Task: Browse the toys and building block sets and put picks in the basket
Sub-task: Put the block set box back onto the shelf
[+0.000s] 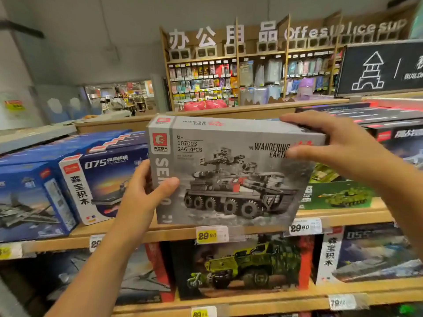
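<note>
Here you held a grey Wandering Earth block set box (231,170) up in front of the wooden shelf (343,216), its face toward you, showing an eight-wheeled armoured vehicle and the print "107003, 246 PCS". Your left hand (146,193) gripped the box's lower left edge, thumb pressed flat on the front and the other fingers hidden behind it. Your right hand (332,143) clamped the upper right corner, fingers (297,118) lying along the top and thumb on the front. To the left, a blue 075 ship set (107,179) stood on the shelf beside a blue fighter jet set (29,202). To the right, partly behind the held box, sat a green tank set (338,195). Below, a box with a yellow-green truck (242,268) stood under yellow price tags (211,234) reading 29.90. No basket was in view.
</note>
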